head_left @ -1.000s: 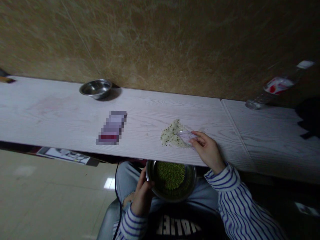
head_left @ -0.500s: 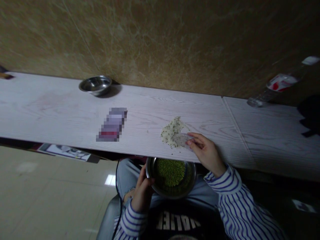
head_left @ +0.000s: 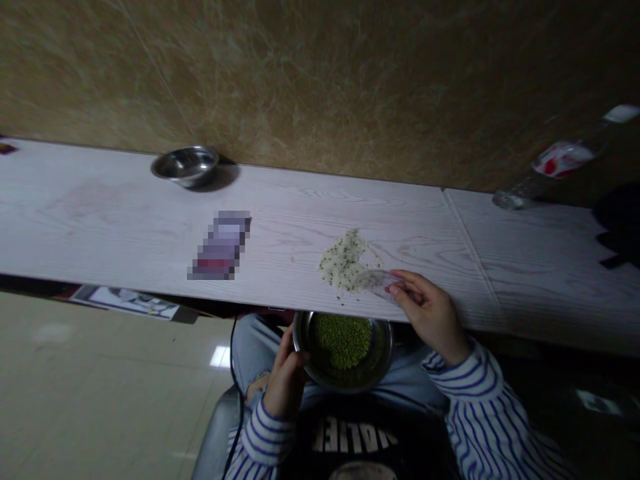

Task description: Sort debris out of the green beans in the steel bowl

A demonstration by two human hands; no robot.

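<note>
My left hand [head_left: 286, 377] grips the left rim of a metal bowl [head_left: 383, 370] that rests over my lap, just below the table's front edge. Green beans [head_left: 345, 340], small and round like mung beans, lie inside it. Between the thumb and fingers of my right hand [head_left: 427, 307] is a thin, clear plastic piece [head_left: 375, 280], curved at its far edge; its exact kind is unclear. It touches the right front side of a flat heap of white rice-like grains [head_left: 337, 263] mixed with a few dark green beans on the table.
A second metal bowl [head_left: 185, 167] stands by the wall at the back left. On the whitish wooden table [head_left: 280, 227] lies a pixelated, phone-like flat object [head_left: 220, 247]. A clear plastic bottle [head_left: 555, 160] is at the back right, beside a dark object [head_left: 620, 227].
My right hand has drawn the clear plastic piece slightly right and toward the near edge of the heap. A few beans now lie nearer the table's edge. My left hand keeps its hold.
</note>
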